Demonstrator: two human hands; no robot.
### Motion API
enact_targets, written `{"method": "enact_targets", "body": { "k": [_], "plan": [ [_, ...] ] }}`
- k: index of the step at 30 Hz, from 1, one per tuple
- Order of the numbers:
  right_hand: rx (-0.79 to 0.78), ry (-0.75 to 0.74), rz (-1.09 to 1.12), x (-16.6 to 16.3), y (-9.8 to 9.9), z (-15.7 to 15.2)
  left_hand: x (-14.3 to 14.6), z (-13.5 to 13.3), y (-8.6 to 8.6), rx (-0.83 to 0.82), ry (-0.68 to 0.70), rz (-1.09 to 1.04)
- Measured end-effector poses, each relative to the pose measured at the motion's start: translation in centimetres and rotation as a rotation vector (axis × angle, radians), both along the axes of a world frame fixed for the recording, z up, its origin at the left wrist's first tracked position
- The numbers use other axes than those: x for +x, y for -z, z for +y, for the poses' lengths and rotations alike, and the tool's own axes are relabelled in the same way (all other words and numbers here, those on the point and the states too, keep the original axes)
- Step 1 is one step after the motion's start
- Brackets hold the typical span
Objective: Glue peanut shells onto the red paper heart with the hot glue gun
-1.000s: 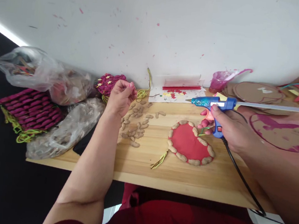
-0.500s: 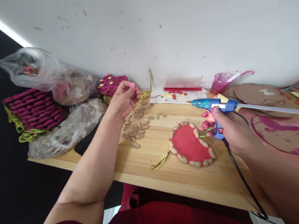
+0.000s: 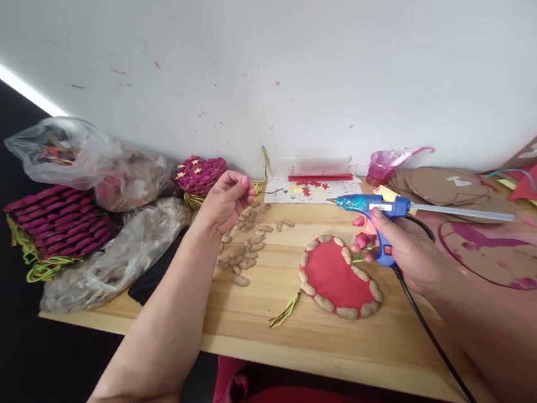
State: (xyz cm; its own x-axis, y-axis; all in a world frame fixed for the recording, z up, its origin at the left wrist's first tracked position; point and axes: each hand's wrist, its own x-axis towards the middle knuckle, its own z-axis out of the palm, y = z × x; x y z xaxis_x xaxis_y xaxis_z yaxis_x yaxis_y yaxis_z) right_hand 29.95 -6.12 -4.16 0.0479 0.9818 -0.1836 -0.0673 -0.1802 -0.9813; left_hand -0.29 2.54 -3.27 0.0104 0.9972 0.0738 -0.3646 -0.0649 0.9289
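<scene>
My right hand [image 3: 405, 253] grips a blue hot glue gun [image 3: 375, 205] with a long glue stick out of its back; the nozzle points left. Below the nozzle lies a red heart-shaped piece [image 3: 338, 274], edged with whole peanuts, with a yellow-green yarn tassel [image 3: 285, 310] at its left. My left hand [image 3: 228, 202] hovers over the loose peanuts [image 3: 243, 257], fingertips pinched together; what they hold, if anything, is hidden.
At the left are plastic bags [image 3: 61, 151] and a purple woven piece [image 3: 59, 224]. Behind sit a star-dotted purple bundle [image 3: 198, 173], paper with small stars [image 3: 279, 191] and a pink-stained cup [image 3: 381, 167]. Cardboard pieces [image 3: 445, 185] lie at right; a black cord [image 3: 436, 343] trails from the glue gun.
The view has tipped upward a little, so the table sits lower in it. Both hands keep nearly the same pose, the glue gun still in my right hand.
</scene>
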Motion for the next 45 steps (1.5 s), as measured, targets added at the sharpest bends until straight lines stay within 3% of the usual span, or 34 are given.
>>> {"method": "enact_targets", "body": {
  "k": [22, 33, 45],
  "plan": [
    [0.041, 0.009, -0.004, 0.3, 0.1, 0.2, -0.2, 0.1, 0.1, 0.013, 0.019, 0.051],
    [0.036, 0.020, -0.011, 0.3, 0.5, 0.4, 0.2, 0.4, 0.4, 0.099, -0.077, 0.082],
    [0.074, 0.045, -0.001, 0.2, 0.7, 0.7, 0.3, 0.2, 0.2, 0.062, -0.098, 0.160]
  ]
}}
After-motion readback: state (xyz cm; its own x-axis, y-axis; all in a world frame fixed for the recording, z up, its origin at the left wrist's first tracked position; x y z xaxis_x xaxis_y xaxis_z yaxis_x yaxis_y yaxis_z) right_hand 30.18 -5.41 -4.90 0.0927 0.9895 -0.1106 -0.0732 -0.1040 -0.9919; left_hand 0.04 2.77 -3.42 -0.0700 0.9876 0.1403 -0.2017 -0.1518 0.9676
